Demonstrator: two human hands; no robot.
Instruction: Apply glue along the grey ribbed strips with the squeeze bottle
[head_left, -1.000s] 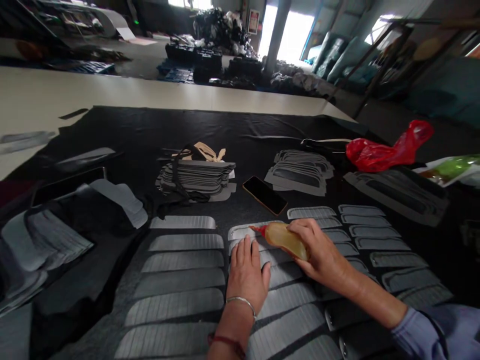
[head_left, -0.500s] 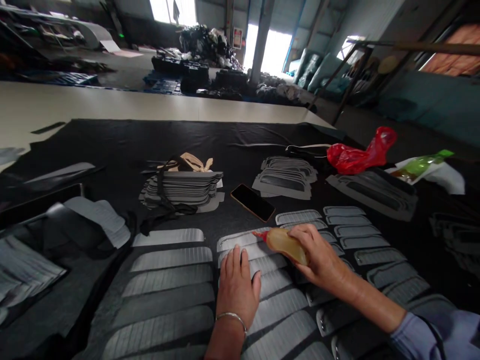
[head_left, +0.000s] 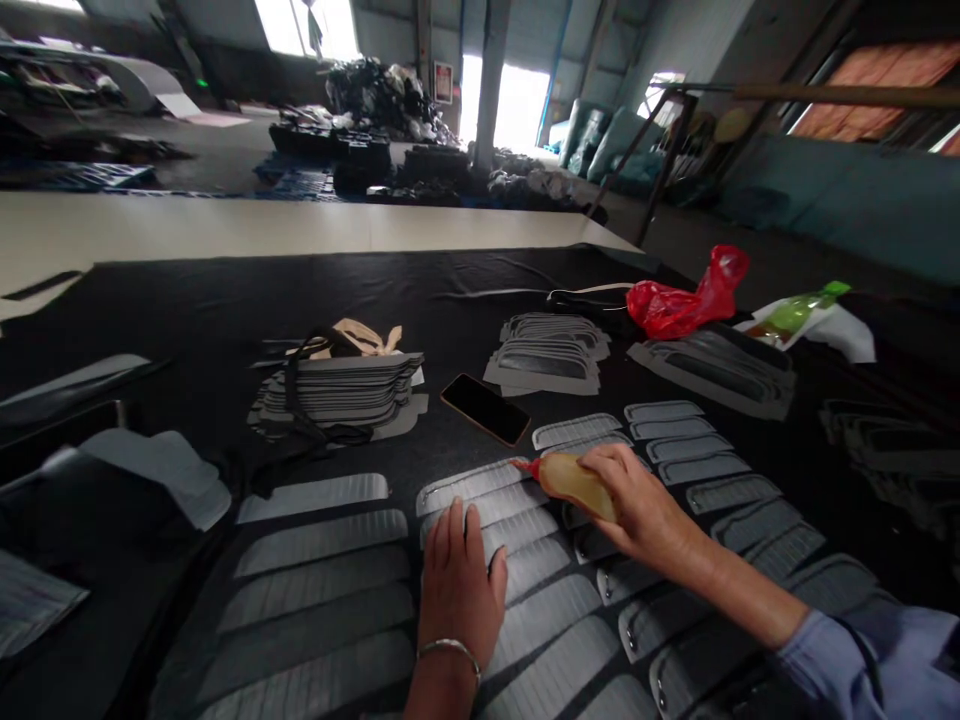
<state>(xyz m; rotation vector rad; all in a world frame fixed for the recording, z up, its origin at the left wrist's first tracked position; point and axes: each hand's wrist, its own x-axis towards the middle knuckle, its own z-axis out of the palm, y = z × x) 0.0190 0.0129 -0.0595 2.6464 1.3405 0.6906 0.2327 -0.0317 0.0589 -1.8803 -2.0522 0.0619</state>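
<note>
My right hand (head_left: 637, 500) is wrapped round a yellowish squeeze bottle (head_left: 576, 485) with a red nozzle. The bottle lies tilted on its side, its tip at the right end of a grey strip-shaped piece (head_left: 472, 482). A thin shiny line runs along that piece's upper edge. My left hand (head_left: 461, 580), wearing a bracelet, rests flat with fingers stretched, fingertips on the pieces just below that strip. More grey pieces lie in columns on both sides; several on the right (head_left: 675, 443) carry a shiny line along their edges.
Beyond the columns lies a phone (head_left: 485, 408). Stacks of dark cut pieces stand at the left (head_left: 352, 385) and centre (head_left: 547, 352). A red plastic bag (head_left: 686, 300) and a green-capped bottle (head_left: 799, 315) lie at the right. Black sheet (head_left: 285, 290) covers the table.
The nozzle has travelled rightward along the top strip's upper edge to its right end, and the shiny line is longer. My left hand stays on the pieces. The whole view has shifted slightly.
</note>
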